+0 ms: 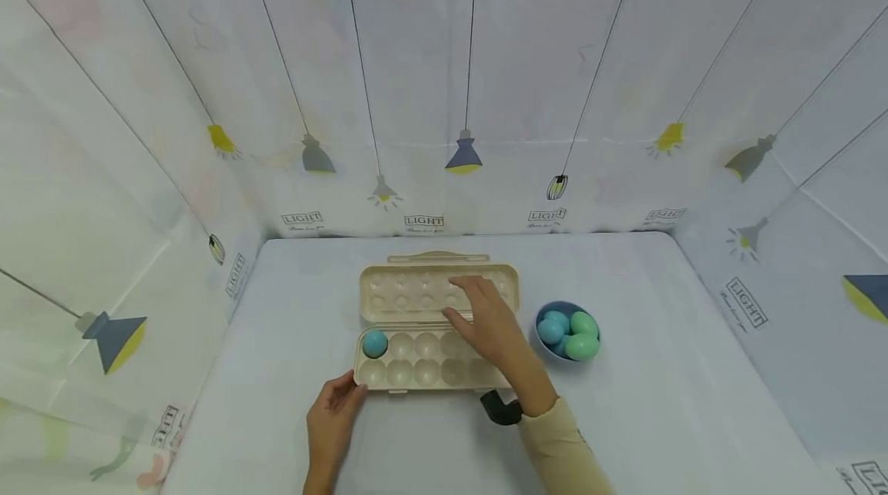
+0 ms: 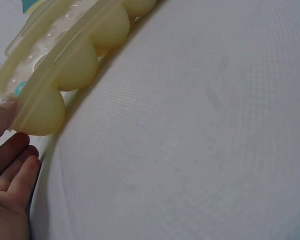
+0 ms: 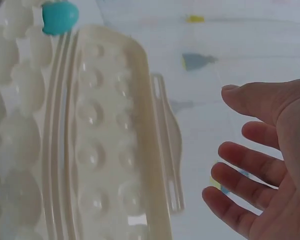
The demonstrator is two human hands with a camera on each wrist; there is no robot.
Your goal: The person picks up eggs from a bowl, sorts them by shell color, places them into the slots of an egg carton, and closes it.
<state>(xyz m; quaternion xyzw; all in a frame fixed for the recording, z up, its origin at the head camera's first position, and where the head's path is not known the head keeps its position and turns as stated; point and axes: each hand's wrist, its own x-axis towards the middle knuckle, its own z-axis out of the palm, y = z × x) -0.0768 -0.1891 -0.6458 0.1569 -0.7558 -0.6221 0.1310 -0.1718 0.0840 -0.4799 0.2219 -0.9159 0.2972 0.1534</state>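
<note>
The egg carton (image 1: 425, 343) lies on the white surface (image 1: 659, 372) in front of us, with its lid (image 1: 423, 291) folded back, away from us. One blue egg (image 1: 375, 343) sits in the far cup at the left end. To the right of the carton, a little apart from it, stands a blue bowl (image 1: 567, 307) with blue and green eggs piled in it.

Our left hand (image 1: 333, 410) pinches the near left corner of the carton, with the thumb at the rim and the fingers (image 2: 20, 172) below it. We can't tell if that corner is a bit off the surface. Our right hand (image 1: 489, 325) is over the right part of the carton and holds nothing. Its fingers are spread, with the thumb well away from them.

What could go wrong? We think the carton is light, so a hard push from the left hand could tip that end, and the blue egg could roll out. If the left hand lets go, the carton could slide when something bumps it. The black thing (image 1: 501, 408) by our right wrist is near the front edge, so it might bump the carton if the arm drops low. The bowl is close to our right arm too. If the arm swings out, it could knock the bowl, and the top eggs could roll off.
</note>
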